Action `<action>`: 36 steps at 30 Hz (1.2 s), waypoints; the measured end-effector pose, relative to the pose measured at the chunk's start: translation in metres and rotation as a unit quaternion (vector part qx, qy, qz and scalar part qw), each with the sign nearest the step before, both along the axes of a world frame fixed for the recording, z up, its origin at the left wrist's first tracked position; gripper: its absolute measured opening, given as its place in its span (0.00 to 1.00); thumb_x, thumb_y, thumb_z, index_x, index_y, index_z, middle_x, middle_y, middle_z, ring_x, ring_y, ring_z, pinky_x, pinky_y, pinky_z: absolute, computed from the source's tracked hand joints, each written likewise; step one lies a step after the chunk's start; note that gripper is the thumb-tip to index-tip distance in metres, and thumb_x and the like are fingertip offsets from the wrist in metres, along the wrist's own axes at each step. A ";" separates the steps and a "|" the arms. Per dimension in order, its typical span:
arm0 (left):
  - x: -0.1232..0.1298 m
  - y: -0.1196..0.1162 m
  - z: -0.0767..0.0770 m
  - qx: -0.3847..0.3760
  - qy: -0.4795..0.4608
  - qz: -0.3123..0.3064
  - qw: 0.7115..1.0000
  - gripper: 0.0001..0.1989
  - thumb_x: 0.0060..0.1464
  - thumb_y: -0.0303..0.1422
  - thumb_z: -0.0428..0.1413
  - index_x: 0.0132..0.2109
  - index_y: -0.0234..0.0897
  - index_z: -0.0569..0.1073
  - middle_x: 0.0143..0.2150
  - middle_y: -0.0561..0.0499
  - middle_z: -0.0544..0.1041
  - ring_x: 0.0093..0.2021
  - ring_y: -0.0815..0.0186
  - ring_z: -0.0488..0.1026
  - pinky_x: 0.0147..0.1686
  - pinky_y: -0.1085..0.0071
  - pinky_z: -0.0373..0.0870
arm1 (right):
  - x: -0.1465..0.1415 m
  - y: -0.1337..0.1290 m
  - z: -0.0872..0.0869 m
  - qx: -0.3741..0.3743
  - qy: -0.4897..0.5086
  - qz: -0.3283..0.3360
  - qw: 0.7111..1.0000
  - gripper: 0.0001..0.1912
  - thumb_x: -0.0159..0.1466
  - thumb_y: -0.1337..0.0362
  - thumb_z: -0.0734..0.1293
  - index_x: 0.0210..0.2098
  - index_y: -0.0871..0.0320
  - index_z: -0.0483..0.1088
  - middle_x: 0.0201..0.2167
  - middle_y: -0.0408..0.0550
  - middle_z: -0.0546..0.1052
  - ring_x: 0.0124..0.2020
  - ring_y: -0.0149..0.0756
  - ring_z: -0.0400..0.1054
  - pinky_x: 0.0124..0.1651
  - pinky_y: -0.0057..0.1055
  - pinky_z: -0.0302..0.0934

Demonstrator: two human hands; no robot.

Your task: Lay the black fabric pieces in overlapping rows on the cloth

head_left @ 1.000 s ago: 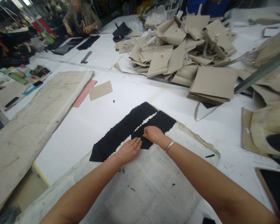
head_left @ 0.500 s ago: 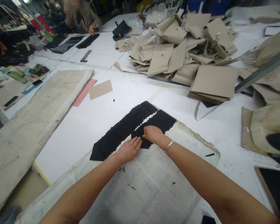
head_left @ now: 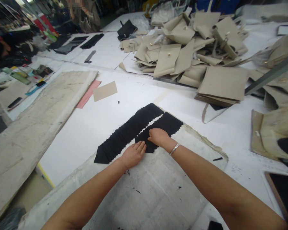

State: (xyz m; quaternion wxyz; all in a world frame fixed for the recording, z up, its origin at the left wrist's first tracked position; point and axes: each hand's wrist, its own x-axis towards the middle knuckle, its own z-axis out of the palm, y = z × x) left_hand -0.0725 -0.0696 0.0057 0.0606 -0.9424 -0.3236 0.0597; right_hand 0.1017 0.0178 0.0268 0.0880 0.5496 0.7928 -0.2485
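Two overlapping rows of black pieces with pointed ends, which look like fabric or leather, lie side by side on a worn pale board. The longer row (head_left: 124, 129) fans out to the left; the shorter row (head_left: 169, 123) lies to its right, under my hands. My left hand (head_left: 134, 154) rests flat, fingers stretched, with its fingertips on the near end of the shorter row. Just right of it, my right hand (head_left: 159, 137) is closed over the same row, fingers curled and pressed together. What is pinched in them, if anything, is hidden.
Beige leather-like pieces (head_left: 169, 60) are heaped at the back, beside a neat beige stack (head_left: 222, 84). A long pale board (head_left: 50, 118) lies to the left, near a beige rectangle (head_left: 105, 91). A metal bar (head_left: 271, 76) slants in at right. A person (head_left: 86, 16) stands behind the far table.
The view has shifted slightly, while my hands keep nearly the same place on the black pieces. The person at the back has lifted a hand from the far table.
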 end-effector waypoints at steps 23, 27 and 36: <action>0.008 -0.005 0.001 0.016 0.013 0.027 0.999 0.18 0.57 0.25 0.43 0.53 0.24 0.65 0.55 0.35 0.66 0.54 0.57 0.65 0.47 0.64 0.65 | 0.000 -0.004 0.008 0.001 -0.008 0.004 1.000 0.17 0.54 0.54 0.65 0.38 0.59 0.69 0.40 0.54 0.73 0.40 0.42 0.69 0.37 0.31 0.61; 0.003 -0.004 0.004 0.002 0.010 0.022 1.000 0.18 0.57 0.25 0.43 0.53 0.25 0.66 0.55 0.37 0.67 0.54 0.58 0.66 0.47 0.65 0.66 | -0.003 -0.007 0.010 0.006 -0.010 -0.006 1.000 0.17 0.55 0.55 0.65 0.39 0.59 0.69 0.41 0.55 0.73 0.40 0.42 0.69 0.37 0.32 0.61; -0.003 -0.008 0.002 -0.007 0.009 0.017 1.000 0.18 0.57 0.25 0.43 0.54 0.25 0.65 0.55 0.35 0.66 0.55 0.58 0.64 0.48 0.64 0.64 | -0.005 -0.006 0.012 -0.009 -0.015 -0.013 1.000 0.17 0.54 0.55 0.65 0.39 0.60 0.69 0.41 0.56 0.73 0.40 0.42 0.69 0.38 0.32 0.61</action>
